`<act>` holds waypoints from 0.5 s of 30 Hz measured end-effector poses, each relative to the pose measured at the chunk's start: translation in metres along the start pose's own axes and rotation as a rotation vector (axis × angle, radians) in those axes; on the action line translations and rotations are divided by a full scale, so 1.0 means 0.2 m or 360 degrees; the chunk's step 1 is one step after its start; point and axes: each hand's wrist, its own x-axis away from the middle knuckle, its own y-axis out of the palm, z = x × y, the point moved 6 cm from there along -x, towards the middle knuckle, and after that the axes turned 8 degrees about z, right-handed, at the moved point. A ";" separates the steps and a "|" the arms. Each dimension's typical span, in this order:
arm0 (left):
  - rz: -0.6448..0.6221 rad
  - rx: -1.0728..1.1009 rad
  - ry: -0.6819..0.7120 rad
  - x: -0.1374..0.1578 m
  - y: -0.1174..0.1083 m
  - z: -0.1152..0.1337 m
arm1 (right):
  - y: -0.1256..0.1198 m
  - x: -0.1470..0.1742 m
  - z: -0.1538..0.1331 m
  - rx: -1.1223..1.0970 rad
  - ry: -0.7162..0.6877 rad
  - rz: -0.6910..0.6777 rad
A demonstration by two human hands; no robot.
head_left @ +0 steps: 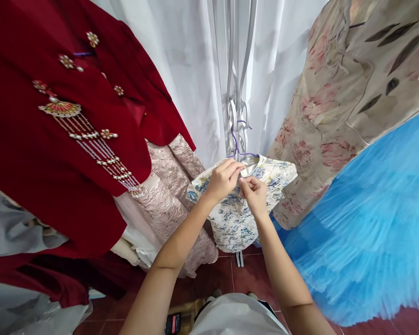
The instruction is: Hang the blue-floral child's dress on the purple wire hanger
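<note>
A short-sleeved white top with a blue floral print point(232, 228) hangs in front of me on a purple hanger point(236, 143). Both of my hands are at its neckline, close together. My left hand point(225, 179) pinches the fabric at the collar edge with thumb and fingertips. Just below and to the right, my right hand point(254, 193) has its fingers curled and pinches the front of the top near the neck opening. Whatever small fastening may lie between the fingertips is hidden. The hanger's hook is by a white metal stand point(234, 79) with curled hooks.
On the left hang a dark red velvet jacket point(101, 93) with beaded ornaments and a pink brocade garment point(167, 200). To the right are a beige floral dress point(321, 111) and a blue tulle skirt point(366, 223). White curtains point(188, 60) hang behind, above a red tiled floor point(247, 274).
</note>
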 end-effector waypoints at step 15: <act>0.0487 -0.0078 -0.0286 -0.03 -0.40 -0.13 | 0.00 0.12 0.21 0.0163 0.0200 -0.0121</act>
